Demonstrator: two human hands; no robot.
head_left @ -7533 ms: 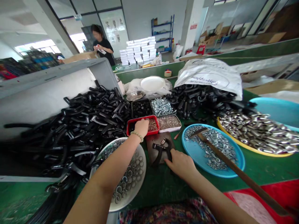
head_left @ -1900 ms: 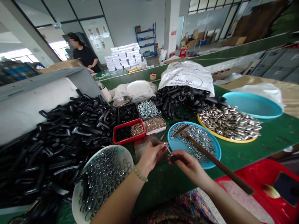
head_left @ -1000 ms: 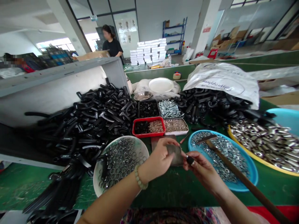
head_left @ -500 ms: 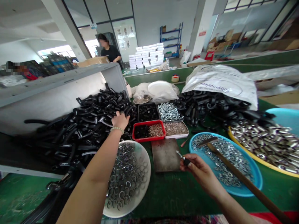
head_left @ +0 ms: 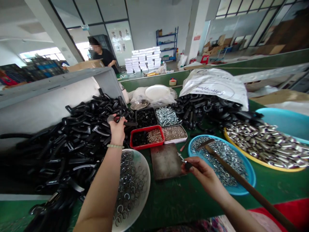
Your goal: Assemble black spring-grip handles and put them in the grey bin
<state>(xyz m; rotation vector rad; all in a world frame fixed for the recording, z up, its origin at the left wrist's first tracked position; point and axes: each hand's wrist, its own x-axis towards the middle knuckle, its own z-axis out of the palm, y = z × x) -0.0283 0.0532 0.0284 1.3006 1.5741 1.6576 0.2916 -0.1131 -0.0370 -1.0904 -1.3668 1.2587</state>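
My left hand [head_left: 117, 129] reaches out over the big heap of black plastic handles [head_left: 79, 132] and its fingers close on one black handle [head_left: 124, 121] at the heap's right edge. My right hand [head_left: 201, 172] hovers beside the brown metal plate [head_left: 165, 161], pinching a small assembled part with a black knob and a metal tip [head_left: 184, 162]. A white bowl of metal rings [head_left: 135, 190] lies under my left forearm.
Small trays hold black caps [head_left: 138, 138], screws [head_left: 166, 116] and brass bits [head_left: 174, 132]. A hammer [head_left: 231, 174] rests across a blue dish of nuts [head_left: 243, 180]. A yellow dish of metal sleeves [head_left: 263, 141], a white sack [head_left: 212, 85] and a grey bin [head_left: 48, 96] surround them. A person stands far behind.
My left hand left the small part, reached to the handle heap and has closed on one handle. My right hand keeps the small part by the plate.
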